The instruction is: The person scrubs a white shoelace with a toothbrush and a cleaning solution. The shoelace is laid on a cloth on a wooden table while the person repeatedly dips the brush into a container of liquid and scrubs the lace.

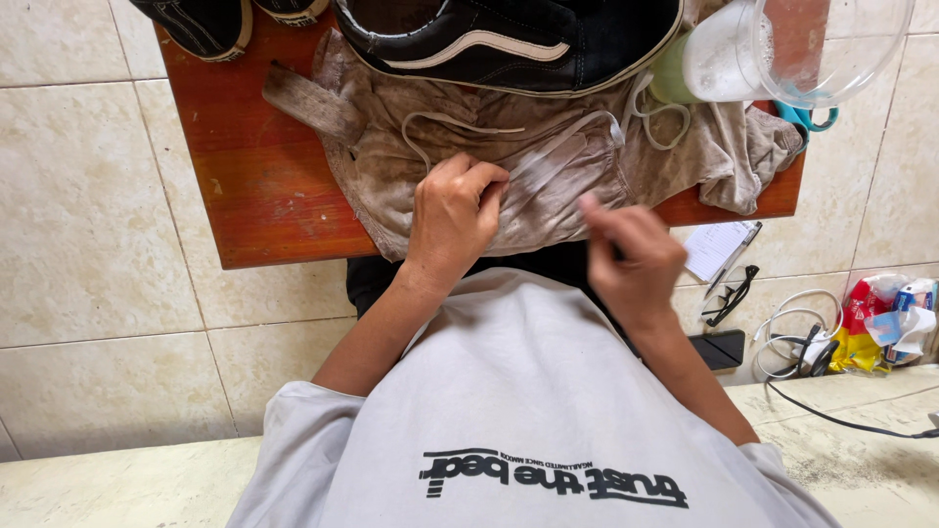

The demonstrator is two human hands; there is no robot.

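We count three dark shoes: one large [509, 39] at twelve o'clock, two partly cut off [201, 24] [291, 8] at eleven; one stained cloth [489, 166]; one white lace [548, 156]; two hands, left [455, 215] and right [631, 259]; one clear plastic container [782, 49] at one o'clock.

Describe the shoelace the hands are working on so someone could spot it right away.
Start at the small red-brown wooden table on the tiled floor, spread with a stained grey cloth. Below the black sneaker, a flat whitish shoelace runs diagonally to the left hand. Unlike the thin looped cord beside it, it is wide and ribbon-like.
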